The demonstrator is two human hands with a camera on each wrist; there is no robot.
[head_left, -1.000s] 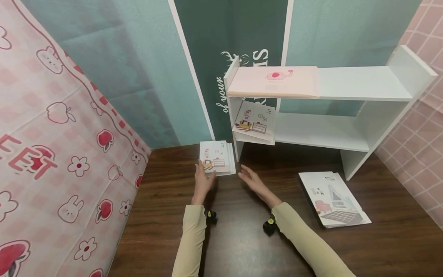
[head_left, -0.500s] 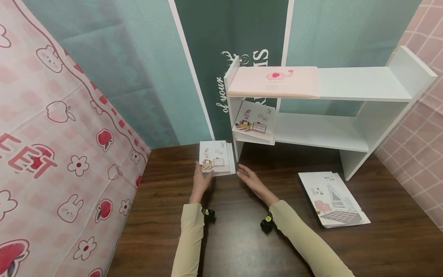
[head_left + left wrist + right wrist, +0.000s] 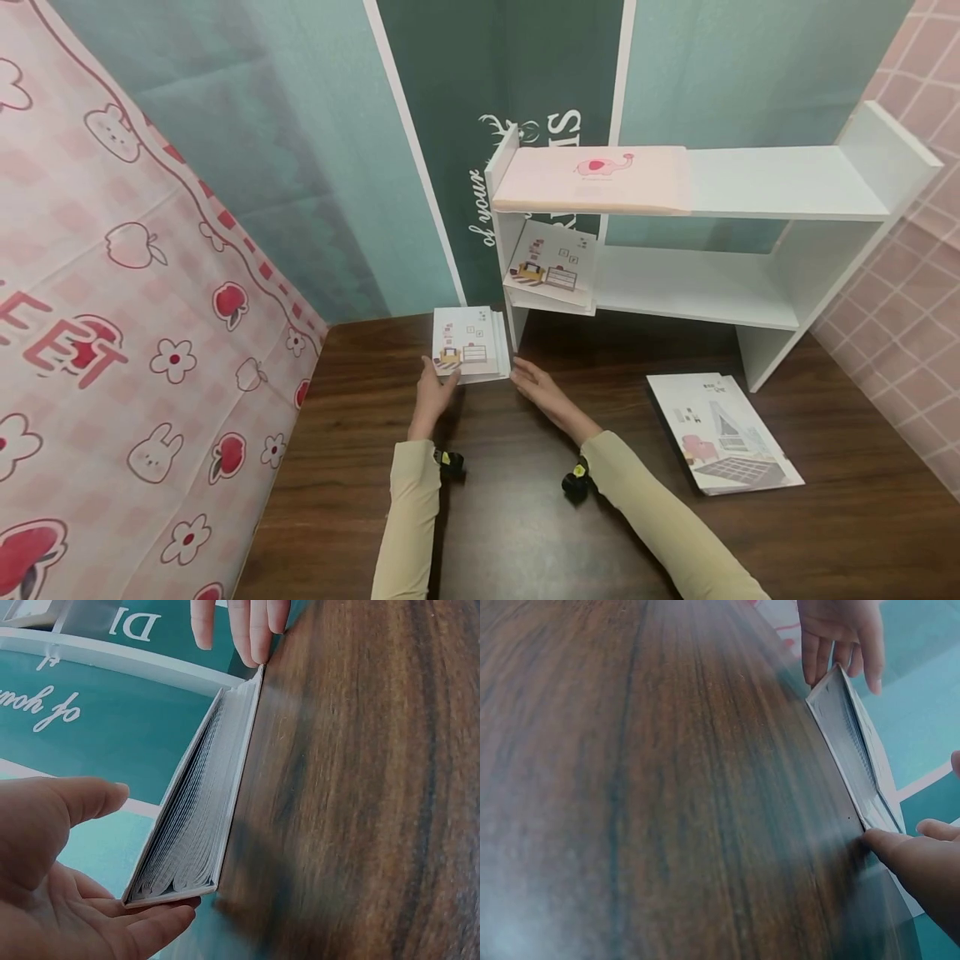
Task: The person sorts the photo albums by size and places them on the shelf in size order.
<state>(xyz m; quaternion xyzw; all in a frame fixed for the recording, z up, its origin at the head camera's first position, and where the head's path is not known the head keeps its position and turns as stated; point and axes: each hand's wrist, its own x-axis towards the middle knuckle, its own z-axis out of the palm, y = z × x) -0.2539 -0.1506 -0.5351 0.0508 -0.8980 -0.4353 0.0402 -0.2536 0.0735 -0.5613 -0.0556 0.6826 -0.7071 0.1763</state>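
Head view: a white book (image 3: 462,340) lies at the back of the table (image 3: 517,533), just left of the white shelf (image 3: 783,179). My left hand (image 3: 432,398), thumb spread wide from the fingers, touches the book's left front corner, as the left wrist view details; my right hand (image 3: 551,396), digits loosely extended, touches the right front corner. A pink elephant-printed item (image 3: 600,182) rests on the shelf's top board.
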